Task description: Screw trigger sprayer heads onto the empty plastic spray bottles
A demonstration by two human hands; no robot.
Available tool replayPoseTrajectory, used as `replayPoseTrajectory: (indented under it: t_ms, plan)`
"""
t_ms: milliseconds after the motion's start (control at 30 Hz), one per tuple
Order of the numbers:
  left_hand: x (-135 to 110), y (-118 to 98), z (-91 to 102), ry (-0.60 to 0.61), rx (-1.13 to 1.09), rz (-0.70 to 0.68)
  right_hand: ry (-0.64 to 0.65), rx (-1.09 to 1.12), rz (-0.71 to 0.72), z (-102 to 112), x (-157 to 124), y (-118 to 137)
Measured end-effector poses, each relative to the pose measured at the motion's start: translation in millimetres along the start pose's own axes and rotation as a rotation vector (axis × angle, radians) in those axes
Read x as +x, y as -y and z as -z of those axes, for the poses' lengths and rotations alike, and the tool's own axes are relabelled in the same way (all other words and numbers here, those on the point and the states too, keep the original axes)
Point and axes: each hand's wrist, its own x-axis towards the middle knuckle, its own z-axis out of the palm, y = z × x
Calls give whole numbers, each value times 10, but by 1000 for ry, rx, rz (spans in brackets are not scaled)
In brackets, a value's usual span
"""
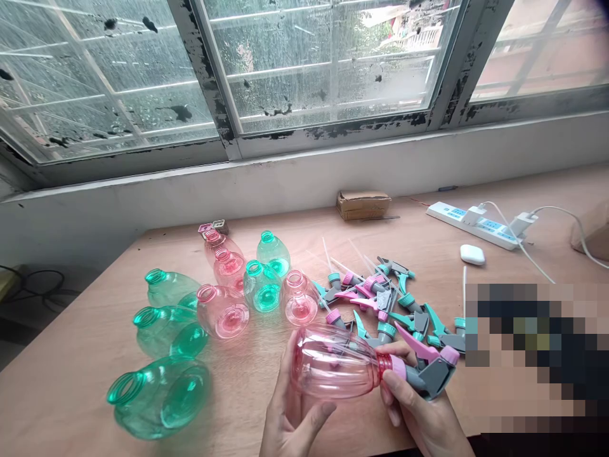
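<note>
Head view: left hand [291, 416] cupped round base of pink bottle [333, 365], prob for support; right hand [423, 406] clamped on spray head [435, 376] at neck, guessing for alignment. Spare sprayers [383, 302] beyond right hand.

The spray bottle [328, 377] is shiny, see-through plastic, its top [435, 379] is dull plastic, and the counter [238, 409] looks like smooth wood.

Open counter [242, 406] lies between the front green bottle [143, 416] and the left hand [288, 419]. Beyond the held bottle [333, 374], standing bottles [301, 308] and heaped sprayers [383, 301] block a low pass; behind them, a free lane runs past the box [364, 207] to the power strip [497, 230].
</note>
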Motion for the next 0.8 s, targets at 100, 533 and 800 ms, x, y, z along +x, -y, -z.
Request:
replayPoseTrajectory:
  t_ms: [100,533,800]
  plan:
    - [-10,70,15,1,1,14,21,-4,5,-2,-1,4]
    - [37,-7,41,19,15,17,24,-7,2,8,-3,-9]
    - [26,14,97,11,-47,66,7,63,-15,0,-5,9]
